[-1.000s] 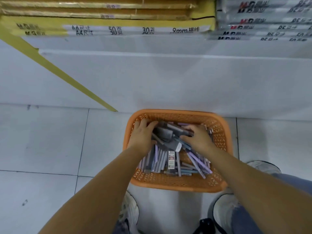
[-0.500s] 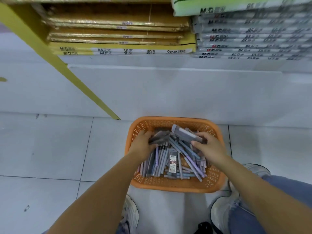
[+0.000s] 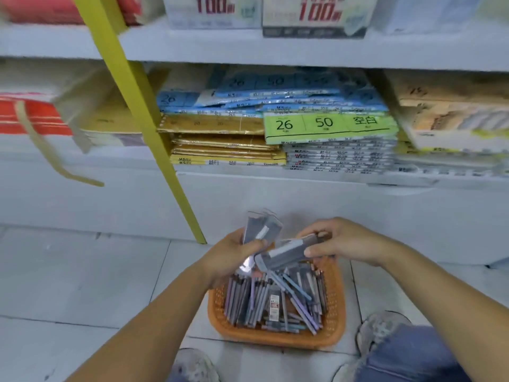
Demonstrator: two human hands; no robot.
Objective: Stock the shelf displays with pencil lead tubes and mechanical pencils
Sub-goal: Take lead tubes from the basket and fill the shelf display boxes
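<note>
Bottom edge: two worn sneakers, left (image 3: 192,365) and right (image 3: 381,329), and a jeans knee (image 3: 413,354), all on the white floor tiles (image 3: 82,271). Between the feet an orange basket (image 3: 275,339) sits on the floor, full of loose pencil packs (image 3: 248,299). One lead tube (image 3: 274,306) with a red label lies on top.

Just above the basket, the left hand (image 3: 228,257) grips a small bunch of grey packs (image 3: 261,228) upright, thumb across them. The right hand (image 3: 347,241) pinches one end of a single grey pack (image 3: 286,253), held about level, with its other end touching the left hand.

Behind, a yellow post (image 3: 154,128) slants up from the floor. The bottom shelf (image 3: 275,175) carries gold paper packs (image 3: 220,144), a green pack (image 3: 330,125) marked 26 and 50, and blue packs (image 3: 275,97) on top. Above that sit blurred boxes (image 3: 314,15) marked 100.
</note>
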